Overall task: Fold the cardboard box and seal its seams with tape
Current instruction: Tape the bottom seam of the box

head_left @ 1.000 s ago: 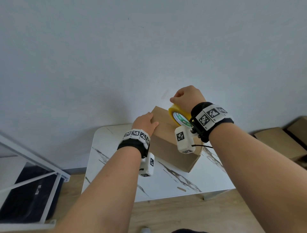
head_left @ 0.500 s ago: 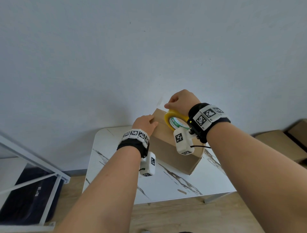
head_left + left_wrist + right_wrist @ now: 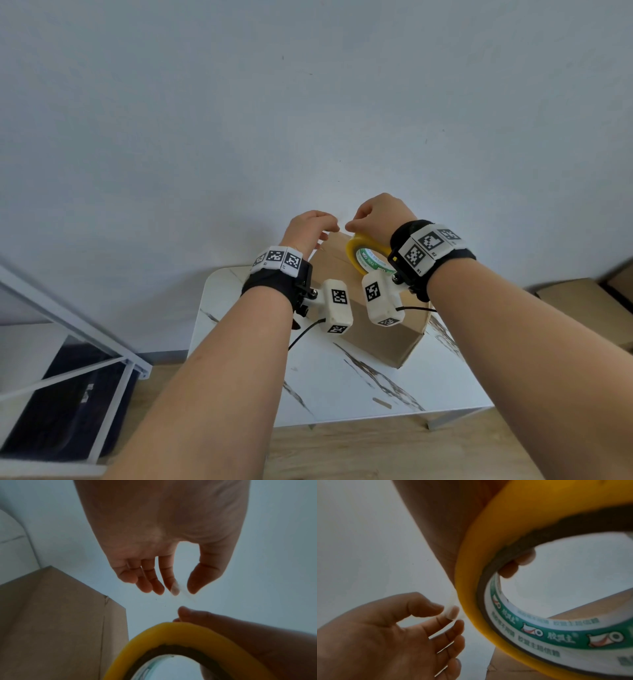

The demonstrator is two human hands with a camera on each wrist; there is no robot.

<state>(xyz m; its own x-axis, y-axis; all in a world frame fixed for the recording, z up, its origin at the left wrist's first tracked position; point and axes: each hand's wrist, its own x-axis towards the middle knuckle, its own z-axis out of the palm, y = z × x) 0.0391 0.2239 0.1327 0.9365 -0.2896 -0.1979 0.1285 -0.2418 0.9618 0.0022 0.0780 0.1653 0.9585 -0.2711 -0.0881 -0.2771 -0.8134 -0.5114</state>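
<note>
One cardboard box (image 3: 373, 329) sat on the tabletop (image 3: 342, 387); right hand (image 3: 378, 214) gripped one tape roll (image 3: 363, 255), left hand (image 3: 308, 229) pinched its loose end

Your tape roll (image 3: 530, 632) carries green-and-white printed Chinese characters inside its core, too blurred to read reliably.

Black wristbands (image 3: 274, 279) with white checkered tags, white wrist cameras (image 3: 337, 306), black cables.

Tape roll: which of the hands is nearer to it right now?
Right. The right hand grips the tape roll, fingers curled through its core. The left hand is beside the roll, off the box, pinching at the loose tape end.
</note>
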